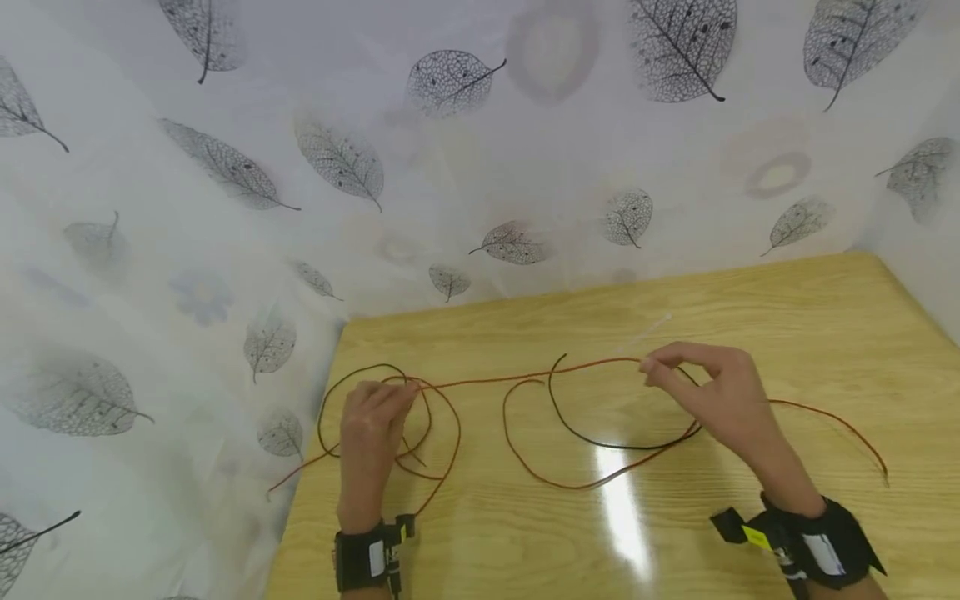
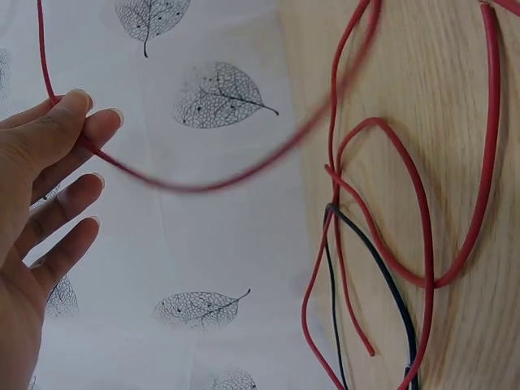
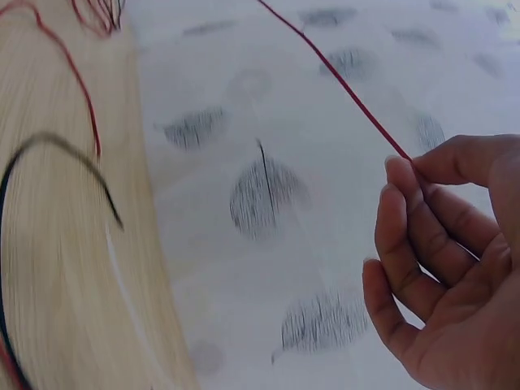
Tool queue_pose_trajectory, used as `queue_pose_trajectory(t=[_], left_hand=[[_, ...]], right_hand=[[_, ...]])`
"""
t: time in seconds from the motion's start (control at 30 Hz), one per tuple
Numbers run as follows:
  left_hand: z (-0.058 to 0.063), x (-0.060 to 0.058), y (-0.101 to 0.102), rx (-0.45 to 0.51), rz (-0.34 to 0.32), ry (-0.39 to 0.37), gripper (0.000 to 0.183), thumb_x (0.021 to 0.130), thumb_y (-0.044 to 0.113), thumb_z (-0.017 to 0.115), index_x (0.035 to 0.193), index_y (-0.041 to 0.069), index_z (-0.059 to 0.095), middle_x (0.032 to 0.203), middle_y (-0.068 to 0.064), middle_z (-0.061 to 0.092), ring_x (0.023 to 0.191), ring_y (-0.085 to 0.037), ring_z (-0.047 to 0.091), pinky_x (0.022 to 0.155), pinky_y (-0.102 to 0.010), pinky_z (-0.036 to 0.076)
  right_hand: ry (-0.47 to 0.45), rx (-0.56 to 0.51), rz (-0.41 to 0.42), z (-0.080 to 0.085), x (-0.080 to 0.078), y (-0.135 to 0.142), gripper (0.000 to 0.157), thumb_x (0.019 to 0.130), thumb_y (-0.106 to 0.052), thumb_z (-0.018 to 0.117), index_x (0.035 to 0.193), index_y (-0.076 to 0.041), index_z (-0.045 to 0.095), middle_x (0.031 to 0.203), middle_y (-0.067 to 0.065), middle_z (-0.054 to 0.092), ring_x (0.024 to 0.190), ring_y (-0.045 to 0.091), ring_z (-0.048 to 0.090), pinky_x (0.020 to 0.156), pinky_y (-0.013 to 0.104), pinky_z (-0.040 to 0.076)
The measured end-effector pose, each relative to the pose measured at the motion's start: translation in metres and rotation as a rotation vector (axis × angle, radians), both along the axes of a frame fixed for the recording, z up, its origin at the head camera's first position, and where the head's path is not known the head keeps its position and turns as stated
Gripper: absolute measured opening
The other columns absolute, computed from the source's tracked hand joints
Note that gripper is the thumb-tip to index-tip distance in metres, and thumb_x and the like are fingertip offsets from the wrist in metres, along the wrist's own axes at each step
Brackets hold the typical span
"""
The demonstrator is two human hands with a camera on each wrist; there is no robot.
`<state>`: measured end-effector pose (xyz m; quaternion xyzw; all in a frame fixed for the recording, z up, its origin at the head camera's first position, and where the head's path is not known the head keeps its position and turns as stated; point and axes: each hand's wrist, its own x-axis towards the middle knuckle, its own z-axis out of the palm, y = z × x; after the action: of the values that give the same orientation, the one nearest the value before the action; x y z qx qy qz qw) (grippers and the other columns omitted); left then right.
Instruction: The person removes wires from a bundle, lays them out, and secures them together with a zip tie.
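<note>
A thin red wire stretches nearly straight between the two hands above the table. My left hand pinches it between thumb and fingers; in the left wrist view the wire sags away from the fingertips towards the loops. At the other side, my right hand pinches the wire near its end between thumb and index finger, the other fingers loosely curled in the right wrist view. Around the left hand lie loops of red wire and black wire. Beneath the right hand, a black wire and a red wire curve across the tabletop.
A wood-grain table carries the wires. Behind and to the left hangs a white sheet printed with leaves. A thin white strip lies beyond the right hand. One red wire end reaches out to the right.
</note>
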<state>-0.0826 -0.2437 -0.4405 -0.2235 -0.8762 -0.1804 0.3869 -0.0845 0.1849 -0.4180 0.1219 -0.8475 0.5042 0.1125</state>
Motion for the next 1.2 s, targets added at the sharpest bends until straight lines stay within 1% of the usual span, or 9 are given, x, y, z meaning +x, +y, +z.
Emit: queue_pose_trajectory(t=[0.1,0.27,0.43,0.5,0.57,0.73,0.93,1.03,1.2], left_hand=[[-0.005,0.002,0.004,0.014,-0.032,-0.030,0.018,0.069,-0.003,0.083,0.085,0.003,0.081,0.073,-0.011,0.075,0.072,-0.028,0.062,0.064,-0.045,0.050],[-0.019,0.003,0.010,-0.027,-0.082,-0.135,0.019,0.069,0.000,0.083,0.087,0.005,0.081,0.072,-0.006,0.075,0.070,-0.024,0.061,0.066,-0.043,0.050],[-0.037,0.006,0.020,-0.133,-0.077,-0.327,0.019,0.073,0.007,0.082,0.091,0.011,0.081,0.076,0.000,0.075,0.070,-0.017,0.064,0.073,-0.042,0.052],[-0.044,0.008,0.026,-0.168,-0.073,-0.385,0.018,0.074,0.010,0.082,0.092,0.013,0.081,0.077,0.001,0.075,0.070,-0.016,0.063,0.072,-0.040,0.053],[-0.050,0.011,0.033,-0.191,-0.069,-0.436,0.017,0.076,0.011,0.081,0.093,0.015,0.081,0.078,0.003,0.075,0.071,-0.015,0.062,0.070,-0.037,0.052],[-0.060,0.015,0.050,-0.217,-0.090,-0.511,0.012,0.080,0.013,0.079,0.092,0.016,0.080,0.082,0.004,0.076,0.075,-0.015,0.063,0.073,-0.038,0.051],[-0.065,0.015,0.061,-0.222,-0.075,-0.569,0.012,0.081,0.018,0.079,0.093,0.017,0.080,0.087,0.006,0.076,0.074,-0.013,0.061,0.068,-0.035,0.049],[-0.067,0.015,0.064,-0.212,-0.094,-0.583,0.014,0.079,0.018,0.080,0.093,0.018,0.079,0.089,0.006,0.077,0.072,-0.012,0.061,0.066,-0.034,0.048],[-0.070,0.015,0.068,-0.213,-0.117,-0.584,0.016,0.078,0.019,0.080,0.094,0.017,0.079,0.090,0.005,0.077,0.073,-0.013,0.061,0.066,-0.035,0.049]], right_hand=[[-0.064,0.007,-0.041,-0.007,0.003,0.039,0.011,0.093,-0.018,0.068,0.098,-0.015,0.077,0.081,-0.003,0.075,0.089,-0.004,0.062,0.084,0.022,0.043],[-0.143,0.093,-0.164,-0.026,0.013,0.100,0.018,0.094,-0.023,0.067,0.103,-0.010,0.076,0.080,-0.014,0.073,0.090,-0.014,0.055,0.067,0.008,0.041],[-0.199,0.225,-0.309,-0.044,0.021,0.142,0.026,0.094,-0.032,0.065,0.102,-0.010,0.076,0.073,-0.033,0.064,0.081,-0.027,0.041,0.061,0.021,0.042],[-0.204,0.278,-0.338,-0.049,0.020,0.150,0.028,0.094,-0.035,0.064,0.101,-0.010,0.076,0.070,-0.031,0.064,0.075,-0.029,0.037,0.060,0.032,0.045],[-0.203,0.319,-0.336,-0.055,0.018,0.155,0.031,0.094,-0.034,0.064,0.100,-0.007,0.075,0.069,-0.017,0.070,0.068,-0.028,0.038,0.056,0.041,0.046],[-0.205,0.437,-0.301,-0.071,0.014,0.158,0.035,0.093,-0.033,0.065,0.096,0.000,0.075,0.075,0.018,0.074,0.046,0.002,0.053,0.040,0.033,0.042],[-0.285,0.537,-0.249,-0.078,0.013,0.160,0.041,0.092,-0.034,0.064,0.096,0.006,0.072,0.084,0.026,0.071,0.062,0.035,0.062,0.047,0.040,0.046],[-0.327,0.565,-0.227,-0.080,0.016,0.164,0.044,0.092,-0.034,0.063,0.097,0.009,0.071,0.085,0.026,0.071,0.069,0.041,0.063,0.052,0.046,0.047],[-0.342,0.630,-0.215,-0.083,0.024,0.169,0.041,0.090,-0.033,0.066,0.091,0.007,0.073,0.077,0.021,0.071,0.061,0.035,0.063,0.051,0.046,0.048]])
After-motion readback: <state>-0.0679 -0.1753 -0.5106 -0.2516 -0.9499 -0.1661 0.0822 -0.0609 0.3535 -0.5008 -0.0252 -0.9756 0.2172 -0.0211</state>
